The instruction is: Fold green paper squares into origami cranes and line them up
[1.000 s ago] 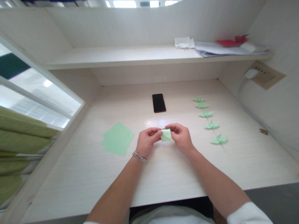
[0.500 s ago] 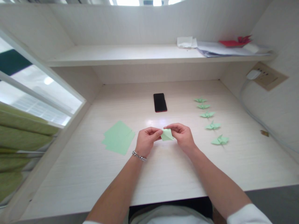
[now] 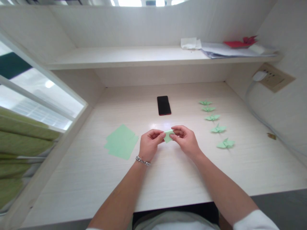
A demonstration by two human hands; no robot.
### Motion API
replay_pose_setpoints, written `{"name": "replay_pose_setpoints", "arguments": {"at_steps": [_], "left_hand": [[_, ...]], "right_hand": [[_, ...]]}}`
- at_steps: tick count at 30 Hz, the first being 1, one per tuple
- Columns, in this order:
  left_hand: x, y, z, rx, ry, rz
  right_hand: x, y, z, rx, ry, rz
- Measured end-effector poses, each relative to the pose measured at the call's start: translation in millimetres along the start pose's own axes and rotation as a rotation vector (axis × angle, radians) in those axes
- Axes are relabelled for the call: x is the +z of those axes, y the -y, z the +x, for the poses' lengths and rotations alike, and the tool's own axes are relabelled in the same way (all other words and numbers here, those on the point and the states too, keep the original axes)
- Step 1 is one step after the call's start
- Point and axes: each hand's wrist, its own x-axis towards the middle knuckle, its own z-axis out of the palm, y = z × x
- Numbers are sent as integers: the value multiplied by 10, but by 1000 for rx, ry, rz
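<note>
A small folded piece of light green paper point(image 3: 168, 135) is pinched between both hands just above the white desk point(image 3: 168, 179). My left hand point(image 3: 150, 145), with a silver bracelet at the wrist, grips its left edge with closed fingers. My right hand point(image 3: 185, 139) grips the right side, thumb and fingers pressed together on the paper. Much of the paper is hidden by the fingers.
A stack of flat green sheets point(image 3: 121, 145) lies to the left. Several folded green paper cranes point(image 3: 217, 128) stand in a row at the right. A black phone point(image 3: 163, 105) lies further back. The shelf point(image 3: 124, 57) above holds papers and a red origami piece point(image 3: 240, 42).
The visible part of the green paper has become smaller as the fingers of both hands closed in on it. The hands stayed in nearly the same place.
</note>
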Motion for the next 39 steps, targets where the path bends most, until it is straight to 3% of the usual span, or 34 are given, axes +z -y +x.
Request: {"name": "replay_pose_setpoints", "arguments": {"at_steps": [5,10,14,24,33,39], "left_hand": [[-6,24,2,1,69,-2],[-27,42,13,20,68,-109],[-23,28,5,4,121,-52],[6,-53,-46,-29,147,38],[-40,-85,-27,-213,231,-99],[-83,-111,-14,-202,266,-12]], "right_hand": [[3,15,-20,-75,-38,-55],[28,8,-17,-59,-49,11],[11,4,-12,-85,-110,-49],[-9,48,-18,-98,-59,-89],[-12,42,-26,-156,-39,-95],[-1,30,-37,-190,-13,-129]]}}
